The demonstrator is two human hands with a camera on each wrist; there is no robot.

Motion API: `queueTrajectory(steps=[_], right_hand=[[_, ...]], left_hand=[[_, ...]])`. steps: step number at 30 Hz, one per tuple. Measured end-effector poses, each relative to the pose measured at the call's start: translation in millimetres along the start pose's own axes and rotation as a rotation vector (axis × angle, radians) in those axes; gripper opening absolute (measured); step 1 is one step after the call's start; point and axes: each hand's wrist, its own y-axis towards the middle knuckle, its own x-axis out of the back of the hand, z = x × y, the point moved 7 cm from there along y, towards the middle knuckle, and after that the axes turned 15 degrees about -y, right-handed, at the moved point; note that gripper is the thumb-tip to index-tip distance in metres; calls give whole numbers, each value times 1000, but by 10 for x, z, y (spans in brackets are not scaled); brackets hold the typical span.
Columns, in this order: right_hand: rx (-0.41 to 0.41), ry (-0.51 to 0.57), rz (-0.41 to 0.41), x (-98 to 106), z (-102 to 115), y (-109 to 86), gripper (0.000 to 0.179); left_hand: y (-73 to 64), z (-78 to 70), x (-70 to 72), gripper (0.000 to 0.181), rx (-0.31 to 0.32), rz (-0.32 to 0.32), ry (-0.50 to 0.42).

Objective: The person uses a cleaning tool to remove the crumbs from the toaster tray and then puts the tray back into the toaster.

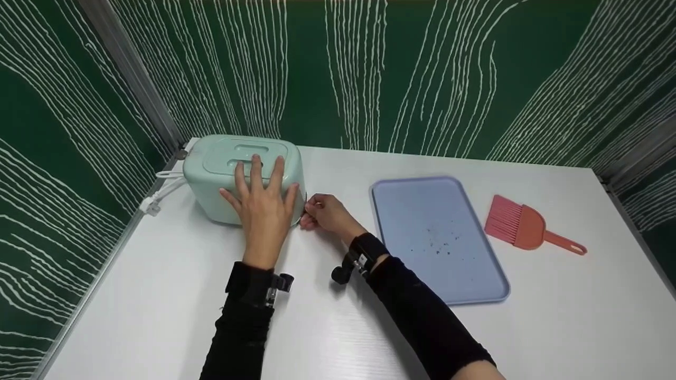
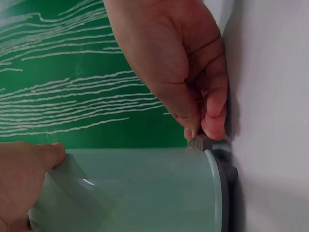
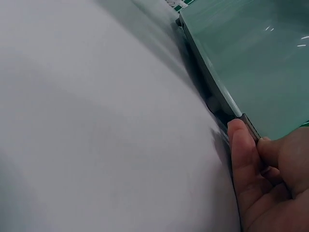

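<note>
A mint-green toaster stands upright at the back left of the white table. My left hand lies against its front and top edge with straight, spread fingers; the fingertips reach the top slots. At the toaster's lower right end is my right hand. Its thumb and fingers pinch the small dark tab of the crumb tray, low beside the base. Close up in the right wrist view, the same crumb tray tab sits between thumb and fingertip. The rest of the crumb tray is hidden.
A blue tray with dark crumbs scattered on it lies to the right. Beyond it rests a red-handled brush with pink bristles. The white cord and plug lie left of the toaster. Green walls with white lines stand behind.
</note>
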Motion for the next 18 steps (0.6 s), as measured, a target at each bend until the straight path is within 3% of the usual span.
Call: queueTrajectory(steps=[8,18], right_hand=[[4,-32,-27,-9,29,6,17],[10,-38,19,-60,32,-53,12]], left_hand=[[26,-19,-11,56,4,18,8],[-5,17,9,56,18,28,5]])
